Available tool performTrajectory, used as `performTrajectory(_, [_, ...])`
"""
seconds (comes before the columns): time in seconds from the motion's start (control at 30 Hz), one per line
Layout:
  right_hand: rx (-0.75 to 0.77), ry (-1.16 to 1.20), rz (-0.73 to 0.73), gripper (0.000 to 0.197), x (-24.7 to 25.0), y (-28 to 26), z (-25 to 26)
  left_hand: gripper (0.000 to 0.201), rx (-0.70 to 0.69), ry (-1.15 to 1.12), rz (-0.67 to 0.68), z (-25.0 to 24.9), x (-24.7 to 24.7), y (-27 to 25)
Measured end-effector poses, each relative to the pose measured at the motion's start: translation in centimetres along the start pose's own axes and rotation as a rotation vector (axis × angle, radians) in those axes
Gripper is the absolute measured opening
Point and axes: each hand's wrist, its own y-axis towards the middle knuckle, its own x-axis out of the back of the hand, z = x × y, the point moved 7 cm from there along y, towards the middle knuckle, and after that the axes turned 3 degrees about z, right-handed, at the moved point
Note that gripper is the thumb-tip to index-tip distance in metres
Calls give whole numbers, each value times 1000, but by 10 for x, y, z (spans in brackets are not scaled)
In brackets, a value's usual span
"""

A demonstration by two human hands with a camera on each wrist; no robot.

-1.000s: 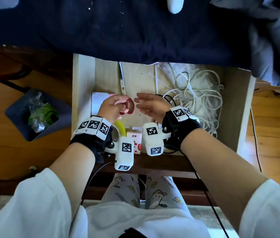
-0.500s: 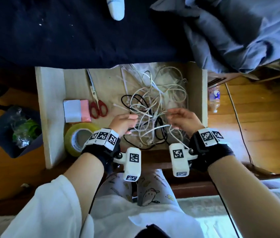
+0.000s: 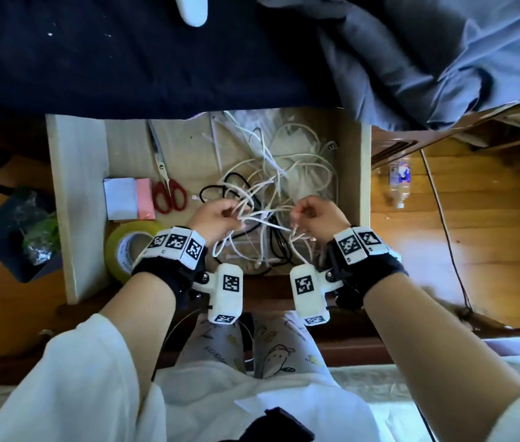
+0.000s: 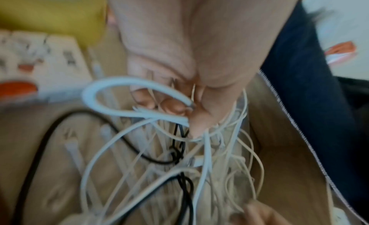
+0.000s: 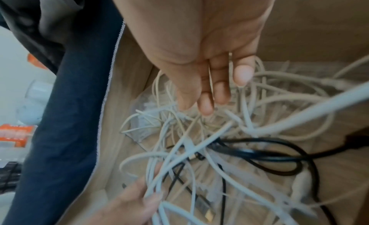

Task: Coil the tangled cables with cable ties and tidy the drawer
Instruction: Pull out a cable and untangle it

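Cables tangled in drawer, pinched between both hands' fingers

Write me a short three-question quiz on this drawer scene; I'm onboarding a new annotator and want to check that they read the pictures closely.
1. True or false: the red-handled scissors lie on the drawer floor with neither hand on them.
2. What does the left hand hold? A) the yellow tape roll B) strands of the white cables C) the pink and white paper pads
3. Fill in: one cable in the tangle is not white but ____.

Key: 1 true. 2 B; the right hand grips white cables as well. 3 black.
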Motion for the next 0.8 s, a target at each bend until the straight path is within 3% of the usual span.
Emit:
performTrajectory(0.07, [14, 46, 2, 23, 0, 4, 5, 17, 11, -40, -47, 2, 15, -5])
performTrajectory(0.2, [104, 150, 53, 24, -12, 8, 25, 19, -13, -26, -12, -3, 20, -9])
performTrajectory(0.33, [199, 134, 153, 58, -29, 4, 51, 20, -173, 106, 31, -24, 11, -10])
performTrajectory(0.37, [218, 98, 166, 56, -32, 3, 55, 20, -204, 111, 61, -28, 8, -12])
performTrajectory(0.47, [192, -71, 60, 13, -20, 6, 55, 19, -234, 86, 118, -39, 5, -18])
performTrajectory(0.5, [179, -110, 23, 10, -12, 7, 53, 18, -235, 68, 105, -40, 9, -19])
performTrajectory(0.57, [172, -94, -14, 19, 2, 8, 50, 15, -213, -8, 27, -36, 24, -19])
performTrajectory(0.7, [156, -33, -35, 18, 5, 5, 46, 18, -156, -145, -73, -15, 47, -19])
performTrajectory(0.8, [154, 75, -136, 15, 14, 5, 41, 20, -94, -227, -113, 1, 57, -22])
